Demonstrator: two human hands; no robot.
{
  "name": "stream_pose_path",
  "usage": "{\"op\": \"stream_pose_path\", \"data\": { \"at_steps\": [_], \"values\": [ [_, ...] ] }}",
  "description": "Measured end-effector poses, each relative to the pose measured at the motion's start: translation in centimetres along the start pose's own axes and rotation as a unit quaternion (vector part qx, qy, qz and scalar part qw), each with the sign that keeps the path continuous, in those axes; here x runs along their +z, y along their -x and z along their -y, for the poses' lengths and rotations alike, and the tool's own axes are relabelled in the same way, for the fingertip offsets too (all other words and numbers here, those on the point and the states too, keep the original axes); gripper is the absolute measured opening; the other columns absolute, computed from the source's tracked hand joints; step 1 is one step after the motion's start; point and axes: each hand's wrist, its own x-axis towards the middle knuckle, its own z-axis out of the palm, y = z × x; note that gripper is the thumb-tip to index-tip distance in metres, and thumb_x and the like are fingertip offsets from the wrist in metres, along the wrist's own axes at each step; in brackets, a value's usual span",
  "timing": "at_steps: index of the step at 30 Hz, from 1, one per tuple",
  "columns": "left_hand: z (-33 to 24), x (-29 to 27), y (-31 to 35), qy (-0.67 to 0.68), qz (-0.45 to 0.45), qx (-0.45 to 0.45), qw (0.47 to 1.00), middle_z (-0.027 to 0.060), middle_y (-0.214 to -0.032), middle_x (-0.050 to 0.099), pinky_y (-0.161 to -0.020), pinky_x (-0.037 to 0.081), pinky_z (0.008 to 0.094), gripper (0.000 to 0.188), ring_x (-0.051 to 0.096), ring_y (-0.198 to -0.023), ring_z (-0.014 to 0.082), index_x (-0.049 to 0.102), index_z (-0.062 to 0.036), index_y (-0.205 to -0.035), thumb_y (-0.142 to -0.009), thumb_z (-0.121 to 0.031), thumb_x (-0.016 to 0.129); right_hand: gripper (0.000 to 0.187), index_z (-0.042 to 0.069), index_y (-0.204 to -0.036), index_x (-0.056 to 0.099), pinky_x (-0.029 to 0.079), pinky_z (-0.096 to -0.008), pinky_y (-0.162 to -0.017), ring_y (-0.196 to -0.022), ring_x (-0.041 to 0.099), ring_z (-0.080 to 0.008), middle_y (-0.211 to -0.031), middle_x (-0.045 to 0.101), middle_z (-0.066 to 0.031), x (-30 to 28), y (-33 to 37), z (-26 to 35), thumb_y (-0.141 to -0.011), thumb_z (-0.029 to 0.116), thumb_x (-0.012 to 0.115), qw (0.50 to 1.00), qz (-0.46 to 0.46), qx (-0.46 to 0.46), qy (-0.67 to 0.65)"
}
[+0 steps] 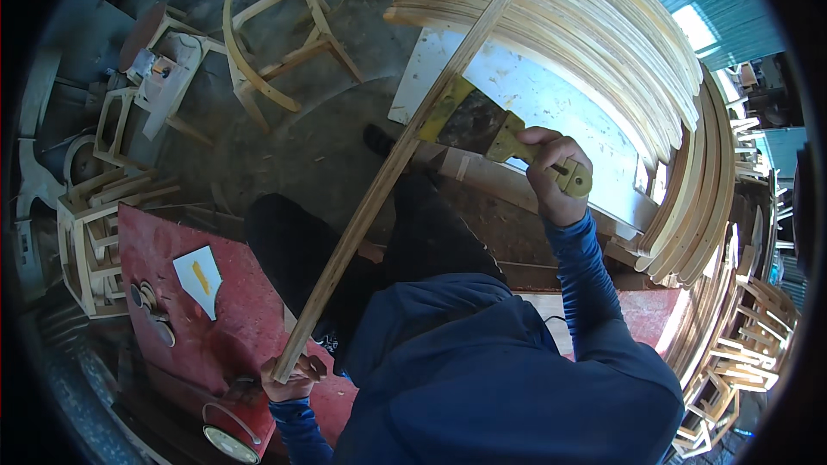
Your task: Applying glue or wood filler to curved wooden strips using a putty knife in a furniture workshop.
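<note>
A long wooden strip [362, 224] runs slantwise from the lower left up past the top edge of the head view. Its near end is gripped by my left hand [293, 377], fingers curled round it. My right hand [560, 170] is closed on the handle of a putty knife [506, 139]. The wide blade reaches left to the strip, and yellow paste [442, 114] covers its edge there. Below the left hand's side, a white scrap plate [200, 282] with a yellow smear lies on a red board [155, 245].
Curved wooden slats [594, 43] are piled at the upper right, beside a pale panel [517, 77]. Chair frames [332, 39] stand on the floor at the upper left. A red bucket [237, 420] is near my left forearm. More wooden frames [732, 370] crowd the far right.
</note>
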Motion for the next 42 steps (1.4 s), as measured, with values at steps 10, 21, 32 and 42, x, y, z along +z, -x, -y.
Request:
{"op": "stream_pose_path", "data": {
  "at_steps": [10, 21, 32, 42],
  "values": [
    [-0.1, 0.7, 0.9, -0.015, -0.032, 0.017, 0.999, 0.0267, -0.076, 0.068, -0.078, 0.047, 0.0497, 0.073, 0.061, -0.075, 0.0412, 0.064, 0.0087, -0.106, -0.096, -0.054, 0.029, 0.022, 0.006, -0.085, 0.057, 0.048, -0.0349, -0.097, -0.113, 0.063, -0.0259, -0.119, 0.066, -0.0204, -0.4, 1.1, -2.5, -0.074, -0.011, 0.065, 0.994, 0.091, 0.013, 0.055],
    [0.8, 0.5, 1.0, -0.022, -0.011, -0.010, 1.000, 0.0291, -0.074, 0.067, -0.080, 0.049, 0.0467, 0.079, 0.064, -0.079, 0.0412, 0.063, 0.0121, -0.097, -0.096, -0.057, 0.025, 0.018, 0.005, -0.080, 0.062, 0.054, -0.0337, -0.090, -0.102, 0.070, -0.0255, -0.112, 0.071, -0.0193, -1.1, -1.0, 2.3, -0.072, -0.009, 0.070, 0.973, 0.156, -0.030, 0.167],
    [1.1, -0.6, 1.3, -0.069, -0.005, 0.015, 0.998, 0.0289, -0.072, 0.066, -0.073, 0.048, 0.0474, 0.075, 0.061, -0.069, 0.0405, 0.063, 0.0106, -0.094, -0.095, -0.056, 0.029, 0.015, 0.002, -0.085, 0.067, 0.055, -0.0319, -0.089, -0.102, 0.070, -0.0242, -0.111, 0.071, -0.0167, 0.4, -0.6, 3.5, -0.074, -0.004, 0.074, 0.978, 0.083, -0.054, 0.185],
    [1.1, 0.3, 1.2, -0.094, -0.019, 0.060, 0.994, 0.0243, -0.070, 0.066, -0.068, 0.046, 0.0455, 0.070, 0.059, -0.062, 0.0373, 0.063, 0.0087, -0.100, -0.096, -0.055, 0.034, 0.022, 0.001, -0.093, 0.070, 0.057, -0.0325, -0.085, -0.098, 0.072, -0.0285, -0.111, 0.071, -0.0178, 0.0, -0.3, 4.0, -0.072, -0.002, 0.077, 0.964, 0.113, -0.096, 0.220]
  ]
}}
